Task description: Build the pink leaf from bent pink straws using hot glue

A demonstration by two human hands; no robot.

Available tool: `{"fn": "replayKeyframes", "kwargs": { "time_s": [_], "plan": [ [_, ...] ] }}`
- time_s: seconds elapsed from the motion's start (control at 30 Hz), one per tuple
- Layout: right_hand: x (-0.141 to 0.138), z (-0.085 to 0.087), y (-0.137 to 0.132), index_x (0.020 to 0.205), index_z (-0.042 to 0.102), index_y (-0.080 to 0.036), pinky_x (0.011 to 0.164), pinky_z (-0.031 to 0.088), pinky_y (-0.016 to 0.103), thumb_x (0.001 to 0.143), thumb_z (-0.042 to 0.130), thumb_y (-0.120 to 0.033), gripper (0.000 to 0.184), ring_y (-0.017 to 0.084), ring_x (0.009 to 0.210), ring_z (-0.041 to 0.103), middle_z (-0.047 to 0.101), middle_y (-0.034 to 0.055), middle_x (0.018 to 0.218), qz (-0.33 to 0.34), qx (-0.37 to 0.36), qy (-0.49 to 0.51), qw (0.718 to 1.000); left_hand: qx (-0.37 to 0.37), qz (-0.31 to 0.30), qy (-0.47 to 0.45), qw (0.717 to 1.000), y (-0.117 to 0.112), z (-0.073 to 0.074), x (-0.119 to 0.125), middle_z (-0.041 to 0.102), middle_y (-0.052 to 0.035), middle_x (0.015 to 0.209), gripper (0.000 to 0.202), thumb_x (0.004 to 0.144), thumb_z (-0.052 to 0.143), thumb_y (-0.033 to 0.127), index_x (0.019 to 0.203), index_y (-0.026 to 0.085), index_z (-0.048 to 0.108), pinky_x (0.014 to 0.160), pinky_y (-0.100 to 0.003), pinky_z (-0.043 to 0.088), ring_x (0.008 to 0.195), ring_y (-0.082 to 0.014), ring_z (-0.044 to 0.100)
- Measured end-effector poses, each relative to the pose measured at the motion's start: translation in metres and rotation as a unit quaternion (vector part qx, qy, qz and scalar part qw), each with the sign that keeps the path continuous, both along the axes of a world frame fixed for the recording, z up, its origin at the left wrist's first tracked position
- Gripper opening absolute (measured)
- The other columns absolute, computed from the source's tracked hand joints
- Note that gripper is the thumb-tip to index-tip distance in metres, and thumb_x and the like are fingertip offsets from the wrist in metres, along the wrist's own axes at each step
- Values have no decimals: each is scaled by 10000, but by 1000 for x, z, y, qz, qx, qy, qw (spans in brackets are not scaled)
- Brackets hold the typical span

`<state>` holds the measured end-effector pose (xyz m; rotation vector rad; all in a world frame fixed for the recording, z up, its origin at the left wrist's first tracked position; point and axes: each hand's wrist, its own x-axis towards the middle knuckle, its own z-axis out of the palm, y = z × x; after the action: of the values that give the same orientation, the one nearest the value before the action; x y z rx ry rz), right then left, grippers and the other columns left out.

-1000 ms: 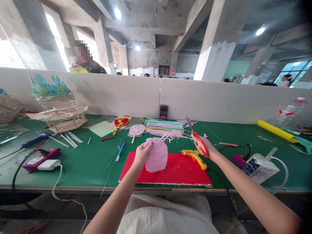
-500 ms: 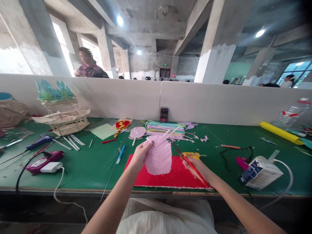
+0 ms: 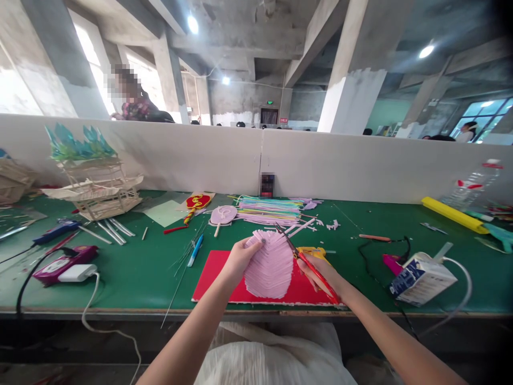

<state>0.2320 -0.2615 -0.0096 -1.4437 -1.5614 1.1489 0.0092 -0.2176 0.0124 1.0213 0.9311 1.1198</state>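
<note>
My left hand [image 3: 239,259] grips a pink leaf-shaped piece [image 3: 269,264] built of glued strips, held upright over a red board [image 3: 216,278] on the green table. My right hand [image 3: 323,275] is closed round the handles of red scissors [image 3: 306,262]. The scissor blades point up and left, with their tips at the upper right edge of the pink piece. A yellow glue gun [image 3: 316,251] lies just behind my right hand, partly hidden by it.
A bundle of coloured strips [image 3: 268,209] and pink offcuts lie behind the board. A stick model house [image 3: 96,184] stands at the left, with cables and a charger [image 3: 76,271]. A small carton [image 3: 420,278] and bottle [image 3: 473,192] sit at the right. A person stands beyond the white divider [image 3: 340,166].
My right hand came down and left from the back of the table, bringing the scissor blades against the pink piece. My left hand turned and lowered the piece slightly.
</note>
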Motion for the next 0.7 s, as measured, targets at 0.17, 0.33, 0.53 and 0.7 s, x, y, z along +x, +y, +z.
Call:
{"fn": "replayKeyframes", "kwargs": {
  "time_s": [0.17, 0.33, 0.53, 0.7],
  "plan": [
    [-2, 4, -5, 700, 467, -218, 324, 242, 239, 688, 499, -747, 530, 63, 298, 348, 507, -59, 516, -10, 8, 4, 1000, 2, -4, 5, 1000, 0, -2, 0, 694, -45, 725, 396, 572, 787, 428, 804, 126, 679, 575, -232, 467, 600, -144, 613],
    [-3, 13, -13, 709, 448, -221, 310, 250, 214, 766, 462, -692, 475, 69, 292, 363, 465, -77, 461, 13, -17, 8, 1000, -2, -1, 9, 1000, 2, -1, 2, 701, -54, 730, 412, 553, 795, 428, 805, 123, 680, 585, -243, 474, 615, -162, 627],
    [-6, 20, -16, 623, 416, -216, 313, 219, 196, 759, 495, -673, 483, 63, 304, 336, 388, -83, 403, -13, -4, 0, 1000, -14, -3, 5, 1000, 5, 1, 3, 710, -69, 744, 430, 534, 806, 425, 806, 116, 683, 586, -250, 486, 616, -172, 639],
    [-5, 21, -13, 526, 339, -219, 337, 261, 208, 719, 551, -672, 536, 71, 327, 363, 381, -66, 380, -28, 15, -24, 999, -24, -7, -4, 1000, 6, 5, 2, 713, -75, 732, 425, 522, 818, 406, 800, 112, 688, 573, -252, 493, 602, -176, 642]
  ]
}}
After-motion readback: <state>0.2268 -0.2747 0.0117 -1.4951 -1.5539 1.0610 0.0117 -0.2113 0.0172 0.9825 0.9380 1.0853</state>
